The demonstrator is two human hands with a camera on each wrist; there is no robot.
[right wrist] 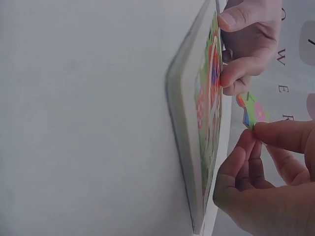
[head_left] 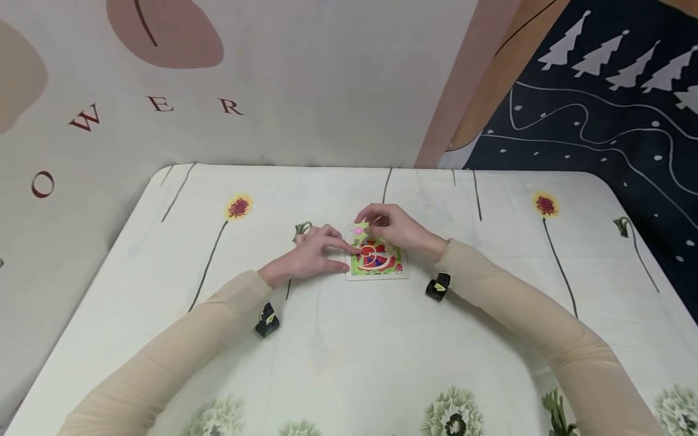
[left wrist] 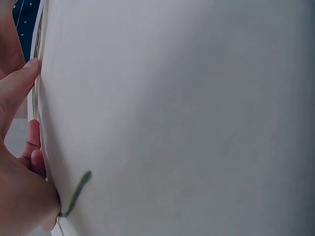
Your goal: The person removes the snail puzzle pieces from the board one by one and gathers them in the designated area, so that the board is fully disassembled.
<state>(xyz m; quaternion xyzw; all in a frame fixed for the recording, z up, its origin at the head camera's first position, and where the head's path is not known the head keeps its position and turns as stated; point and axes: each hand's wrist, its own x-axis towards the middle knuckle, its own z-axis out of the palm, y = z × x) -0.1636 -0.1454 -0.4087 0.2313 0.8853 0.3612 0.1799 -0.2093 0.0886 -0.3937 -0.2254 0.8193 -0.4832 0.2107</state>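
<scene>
A small square picture puzzle board (head_left: 380, 259) with a red, green and blue picture lies on the table. My right hand (head_left: 400, 230) pinches a green puzzle piece (head_left: 360, 231) with a pink spot between thumb and fingers, raised over the board's upper left corner. In the right wrist view the piece (right wrist: 255, 112) is tilted up, off the board (right wrist: 184, 98). My left hand (head_left: 311, 253) is at the board's left side, its index finger touching the picture and its thumb at the lower left edge.
The white tablecloth (head_left: 349, 339) carries printed flowers and stems. Black wrist cameras (head_left: 268, 321) sit below each wrist. A wall cloth (head_left: 327, 85) with letters and a dark tree-patterned cloth (head_left: 600, 121) hang behind the table.
</scene>
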